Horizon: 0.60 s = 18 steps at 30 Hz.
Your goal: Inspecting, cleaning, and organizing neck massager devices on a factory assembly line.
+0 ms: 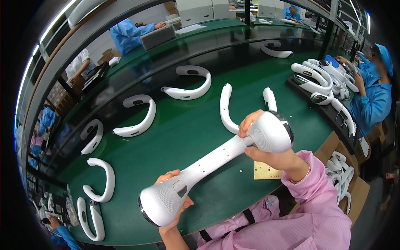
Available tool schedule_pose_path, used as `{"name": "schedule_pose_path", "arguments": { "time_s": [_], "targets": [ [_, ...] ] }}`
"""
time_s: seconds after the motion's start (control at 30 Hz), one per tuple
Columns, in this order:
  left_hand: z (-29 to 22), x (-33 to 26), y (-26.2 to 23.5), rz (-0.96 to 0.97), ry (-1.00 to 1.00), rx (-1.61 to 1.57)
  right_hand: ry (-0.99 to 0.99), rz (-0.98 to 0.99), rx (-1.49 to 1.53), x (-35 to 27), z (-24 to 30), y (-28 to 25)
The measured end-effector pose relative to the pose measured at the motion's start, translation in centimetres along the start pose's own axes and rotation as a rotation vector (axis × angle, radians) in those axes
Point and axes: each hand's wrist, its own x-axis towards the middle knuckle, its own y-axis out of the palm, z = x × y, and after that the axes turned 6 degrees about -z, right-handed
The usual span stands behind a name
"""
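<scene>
I hold one white neck fan [216, 160] above the green surface [191, 133], left hand [175, 208] and right hand [266, 152] fingers wrapped around its ends, seven more lying loose on it.

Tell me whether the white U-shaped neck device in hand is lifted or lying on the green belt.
Lifted: both hands grip the white U-shaped neck device above the green belt.
</scene>
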Motion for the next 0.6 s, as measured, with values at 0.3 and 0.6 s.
{"name": "schedule_pose_path", "arguments": {
  "time_s": [0.3,0.6],
  "targets": [
    [-1.1,2.9,2.4,-0.186,-0.210,-0.054,0.624,0.132,0.241,2.8,0.2,-0.3],
    [0.9,4.6,0.4,-0.049,-0.340,-0.138,0.629,0.043,0.213,5.2,-2.1,0.1]
  ]
}}
